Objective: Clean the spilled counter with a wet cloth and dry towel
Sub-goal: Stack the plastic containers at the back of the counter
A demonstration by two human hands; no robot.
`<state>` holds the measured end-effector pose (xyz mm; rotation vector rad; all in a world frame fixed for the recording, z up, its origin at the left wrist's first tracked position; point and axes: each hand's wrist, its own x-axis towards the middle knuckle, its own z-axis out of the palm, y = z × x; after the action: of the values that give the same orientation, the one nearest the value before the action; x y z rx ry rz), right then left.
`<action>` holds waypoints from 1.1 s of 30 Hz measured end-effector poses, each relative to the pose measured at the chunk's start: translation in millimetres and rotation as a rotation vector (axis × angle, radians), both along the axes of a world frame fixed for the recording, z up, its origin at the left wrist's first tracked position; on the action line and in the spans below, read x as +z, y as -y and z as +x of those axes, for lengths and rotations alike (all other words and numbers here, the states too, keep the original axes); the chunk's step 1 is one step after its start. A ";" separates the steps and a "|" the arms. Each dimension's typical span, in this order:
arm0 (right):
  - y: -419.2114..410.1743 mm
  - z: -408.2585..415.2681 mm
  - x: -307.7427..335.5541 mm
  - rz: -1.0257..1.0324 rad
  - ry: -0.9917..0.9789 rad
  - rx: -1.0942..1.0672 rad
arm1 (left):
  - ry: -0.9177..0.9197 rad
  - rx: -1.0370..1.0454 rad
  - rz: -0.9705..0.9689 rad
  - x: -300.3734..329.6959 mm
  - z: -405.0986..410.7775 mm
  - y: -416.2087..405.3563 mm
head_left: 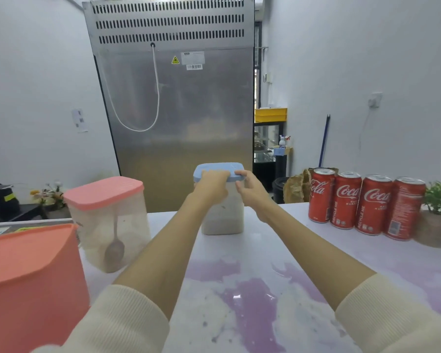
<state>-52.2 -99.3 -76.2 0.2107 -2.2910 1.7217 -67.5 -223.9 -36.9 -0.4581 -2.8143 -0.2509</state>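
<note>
While purple spill [250, 296] pools on counter [367, 253], left hand [213, 186] grips blue-lidded container [223, 217]; right hand [250, 189] loosely open beside it.

Commercial kitchen or café back room: tall steel refrigerator [173, 103] behind the counter [278, 248], 4 cola cans [364, 202] right of it, glass display case [265, 143] beyond.
</note>
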 end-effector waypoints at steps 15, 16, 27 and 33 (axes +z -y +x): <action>-93.1 15.6 2.5 0.006 -0.014 -0.191 | -0.026 -0.038 -0.084 -7.0 5.7 -120.5; -92.9 16.6 3.4 -0.008 -0.011 -0.193 | -0.022 -0.039 -0.078 -7.3 6.0 -122.2; -20.7 25.8 37.9 0.111 -0.420 -0.303 | -0.046 0.098 0.099 26.8 41.0 -42.2; 74.6 34.1 37.6 0.152 -0.308 -0.063 | 0.027 0.553 0.075 20.0 69.5 63.3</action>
<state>-18.1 -173.9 -38.7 0.3993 -2.1731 1.3769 2.0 -287.1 -16.9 0.3439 -2.8080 -0.2406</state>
